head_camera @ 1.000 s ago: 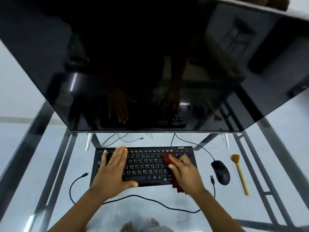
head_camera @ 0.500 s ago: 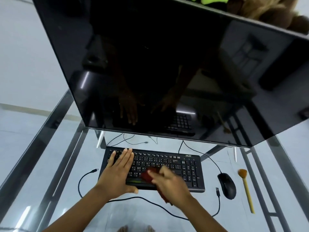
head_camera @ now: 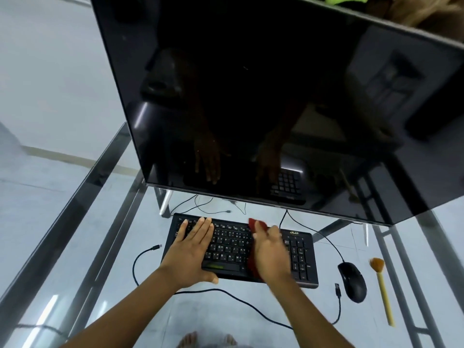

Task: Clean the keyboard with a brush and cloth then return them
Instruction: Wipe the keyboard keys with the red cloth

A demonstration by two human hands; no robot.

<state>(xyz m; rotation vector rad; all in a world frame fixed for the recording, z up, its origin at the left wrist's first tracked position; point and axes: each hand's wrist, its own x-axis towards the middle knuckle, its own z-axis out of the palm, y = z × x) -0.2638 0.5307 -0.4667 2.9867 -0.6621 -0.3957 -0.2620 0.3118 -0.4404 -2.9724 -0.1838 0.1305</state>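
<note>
A black keyboard [head_camera: 232, 243] lies on the glass table under the monitor. My left hand [head_camera: 192, 249] rests flat on its left half, fingers spread, thumb on the front edge. My right hand [head_camera: 271, 252] presses a dark red cloth [head_camera: 258, 226] onto the keys right of centre; the cloth shows above my fingers and at the left edge of my palm. A brush [head_camera: 381, 288] with orange bristles and a pale yellow handle lies on the glass right of the mouse, apart from both hands.
A large dark monitor [head_camera: 276, 96] hangs over the keyboard's far edge. A black mouse [head_camera: 351, 281] sits right of the keyboard. Loose black cables [head_camera: 241, 301] run in front of and behind the keyboard. Metal frame bars [head_camera: 82, 222] run under the glass. Bare feet show below.
My right hand has slid the cloth from the front middle of the keyboard up and right toward the top row. My left hand stays flat. The camera view has tilted.
</note>
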